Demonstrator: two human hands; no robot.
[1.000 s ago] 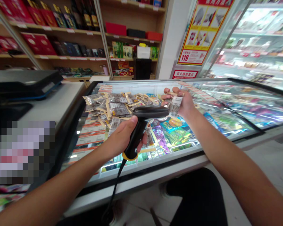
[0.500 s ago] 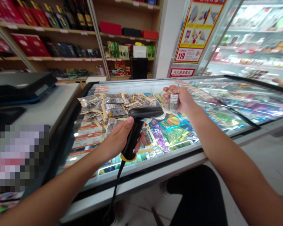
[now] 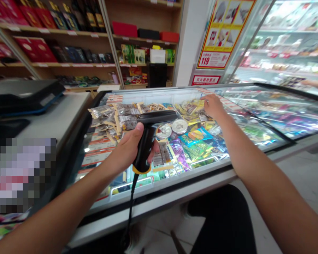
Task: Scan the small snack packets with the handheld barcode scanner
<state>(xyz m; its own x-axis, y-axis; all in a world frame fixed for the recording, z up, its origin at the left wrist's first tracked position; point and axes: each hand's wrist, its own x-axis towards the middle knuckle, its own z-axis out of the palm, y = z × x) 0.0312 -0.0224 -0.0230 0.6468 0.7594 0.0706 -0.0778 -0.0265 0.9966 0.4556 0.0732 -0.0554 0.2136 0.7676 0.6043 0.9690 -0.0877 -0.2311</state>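
Note:
My left hand is wrapped round the handle of a black barcode scanner with a yellow ring at its base and a cable hanging down. The scanner is held above the glass lid of a chest freezer. My right hand reaches forward and rests palm down on a heap of small yellow packets on the glass; its fingertips are hidden, so I cannot say if they grip one. A pile of grey and tan sachets lies to the left of the scanner. Two round silver packs lie just beyond it.
A grey counter with a black device stands to the left. Wooden shelves of boxed goods fill the back wall. A glass-door cooler is at the right, and another person's hand shows at the far right edge.
My right hand held a small white-labelled packet up by the scanner; it has since dropped forward onto the yellow packets. The scanner moved slightly left and back.

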